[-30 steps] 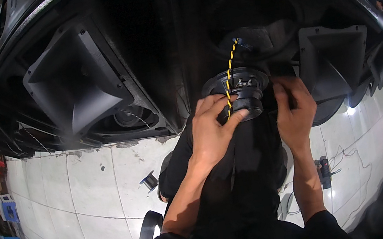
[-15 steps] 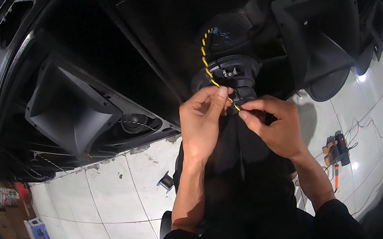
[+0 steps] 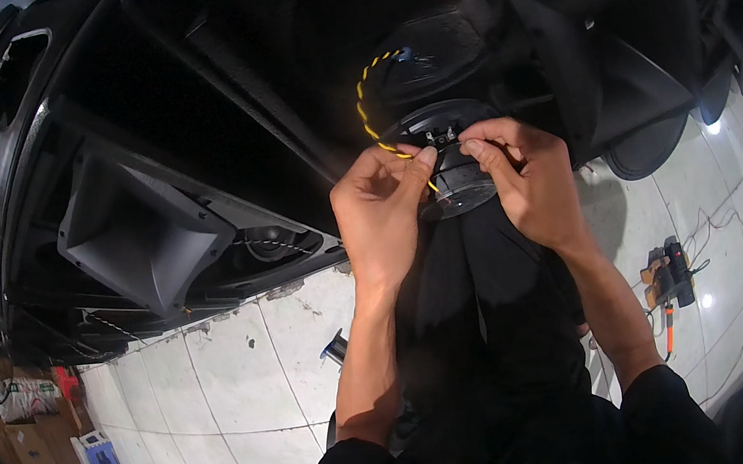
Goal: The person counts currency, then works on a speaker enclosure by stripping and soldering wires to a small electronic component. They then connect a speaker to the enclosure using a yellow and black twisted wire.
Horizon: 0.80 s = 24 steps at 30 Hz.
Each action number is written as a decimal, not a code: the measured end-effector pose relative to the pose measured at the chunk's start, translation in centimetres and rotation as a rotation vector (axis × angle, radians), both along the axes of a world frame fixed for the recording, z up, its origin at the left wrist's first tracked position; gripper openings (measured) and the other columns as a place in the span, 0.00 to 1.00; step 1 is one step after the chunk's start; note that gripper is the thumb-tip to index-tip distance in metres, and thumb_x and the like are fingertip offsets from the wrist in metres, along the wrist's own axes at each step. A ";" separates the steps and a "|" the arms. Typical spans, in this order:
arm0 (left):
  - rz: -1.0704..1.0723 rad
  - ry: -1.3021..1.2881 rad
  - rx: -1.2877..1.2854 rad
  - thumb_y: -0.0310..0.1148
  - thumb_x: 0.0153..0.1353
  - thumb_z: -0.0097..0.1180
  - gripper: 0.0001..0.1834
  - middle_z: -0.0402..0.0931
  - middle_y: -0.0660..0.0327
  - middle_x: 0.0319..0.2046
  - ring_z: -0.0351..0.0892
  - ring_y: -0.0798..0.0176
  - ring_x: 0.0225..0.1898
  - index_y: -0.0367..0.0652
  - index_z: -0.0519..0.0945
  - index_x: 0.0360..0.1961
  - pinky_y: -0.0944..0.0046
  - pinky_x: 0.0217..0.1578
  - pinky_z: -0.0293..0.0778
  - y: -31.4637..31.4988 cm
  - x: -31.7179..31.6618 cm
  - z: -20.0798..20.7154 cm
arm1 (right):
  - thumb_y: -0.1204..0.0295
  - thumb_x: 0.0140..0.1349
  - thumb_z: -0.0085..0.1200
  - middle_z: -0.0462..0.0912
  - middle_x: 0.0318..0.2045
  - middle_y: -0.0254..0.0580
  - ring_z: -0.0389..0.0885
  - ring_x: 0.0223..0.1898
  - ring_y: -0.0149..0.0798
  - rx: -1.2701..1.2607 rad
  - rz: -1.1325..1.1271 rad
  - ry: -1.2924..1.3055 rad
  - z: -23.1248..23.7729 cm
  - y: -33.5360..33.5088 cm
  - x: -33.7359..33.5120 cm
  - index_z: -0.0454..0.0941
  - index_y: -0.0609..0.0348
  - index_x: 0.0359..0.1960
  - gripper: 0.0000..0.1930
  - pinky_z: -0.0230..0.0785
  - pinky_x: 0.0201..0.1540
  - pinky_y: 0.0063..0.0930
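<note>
My left hand pinches a twisted yellow-and-black wire between thumb and forefinger. From there the wire arcs up to the dark cabinet, and a short yellow end hangs below the fingers. Close by, my right hand has its thumb and forefinger together beside the metal terminals of a round black speaker driver. Whatever lies between those right fingertips, if anything, is too small to make out. The driver sits in front of my lap, partly covered by both hands.
Black horn flares stand on the left and another horn on the right. A wire spool lies on the tiled floor. An orange-handled tool rests near a small stand at right. Boxes line the left.
Both hands have moved up to the driver's terminals, bringing the wire along. My right hand has left the wire's lower end. The driver looks tipped differently, and the view has shifted slightly.
</note>
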<state>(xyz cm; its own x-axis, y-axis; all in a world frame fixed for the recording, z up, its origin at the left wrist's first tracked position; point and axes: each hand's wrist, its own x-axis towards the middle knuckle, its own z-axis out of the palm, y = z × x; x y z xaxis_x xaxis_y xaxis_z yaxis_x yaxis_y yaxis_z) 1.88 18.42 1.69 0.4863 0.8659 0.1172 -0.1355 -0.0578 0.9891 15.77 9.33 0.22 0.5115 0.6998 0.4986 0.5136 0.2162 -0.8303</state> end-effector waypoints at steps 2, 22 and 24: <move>0.061 0.049 0.010 0.26 0.64 0.66 0.06 0.80 0.67 0.24 0.72 0.78 0.25 0.35 0.82 0.33 0.75 0.27 0.65 -0.1 0.4 0.3 | 0.78 0.67 0.59 0.86 0.31 0.41 0.78 0.28 0.24 -0.009 -0.012 -0.018 0.3 0.5 0.0 0.83 0.69 0.39 0.05 0.68 0.32 0.18; 0.144 0.029 0.043 0.23 0.64 0.63 0.05 0.77 0.70 0.24 0.71 0.79 0.25 0.35 0.82 0.30 0.76 0.29 0.67 0.0 1.6 -1.8 | 0.79 0.63 0.59 0.85 0.33 0.48 0.83 0.32 0.50 -0.032 -0.217 -0.411 -0.9 1.4 -0.5 0.82 0.64 0.38 0.04 0.74 0.34 0.37; 0.137 0.045 0.032 0.24 0.62 0.65 0.04 0.76 0.70 0.22 0.69 0.80 0.25 0.33 0.83 0.32 0.75 0.27 0.66 0.1 1.5 -1.9 | 0.79 0.63 0.61 0.85 0.31 0.45 0.82 0.27 0.42 0.002 -0.254 -0.474 -1.4 1.6 -0.5 0.83 0.63 0.38 0.04 0.71 0.29 0.32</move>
<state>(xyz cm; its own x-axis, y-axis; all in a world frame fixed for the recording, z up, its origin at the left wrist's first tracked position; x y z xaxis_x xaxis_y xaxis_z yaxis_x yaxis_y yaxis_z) 3.39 18.49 -0.17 0.3690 0.9208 0.1263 -0.0792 -0.1043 0.9914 15.23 10.89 -1.16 0.3835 0.5819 0.7172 0.8682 0.0377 -0.4948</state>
